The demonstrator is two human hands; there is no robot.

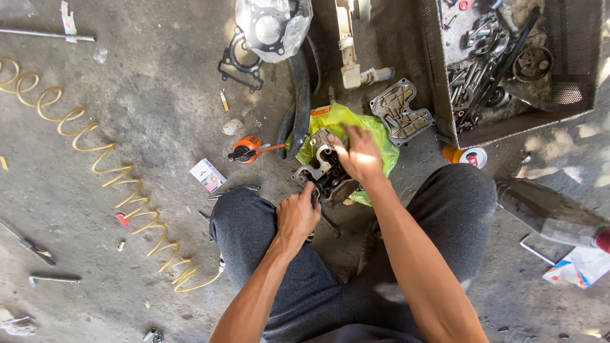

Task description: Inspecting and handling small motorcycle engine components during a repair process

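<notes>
Looking down from the head view, a metal engine part (324,166) is shown on a yellow-green plastic bag (346,121) on the concrete floor (146,114), just beyond the knees of a crouching person. The left hand (296,216) is seen resting on the left knee, its fingers curled shut around a small dark tool whose tip reaches the near-left edge of the part. The right hand (359,155) is held over the part's right side with fingers bent downward; whether anything is gripped beneath it cannot be told. To the left of the part an orange-capped oil can (249,148) is laid, and farther left a coiled yellow air hose (95,159) is stretched across the floor. At far right a metal tray (575,63) of tools and loose parts is placed, with a grey cover plate (400,111) beside it and a black gasket (240,62) at far centre. A slip is judged possible: the part is seated on slick plastic, so pressure from the tool could shift it or drive the tip toward the right hand's fingers.
</notes>
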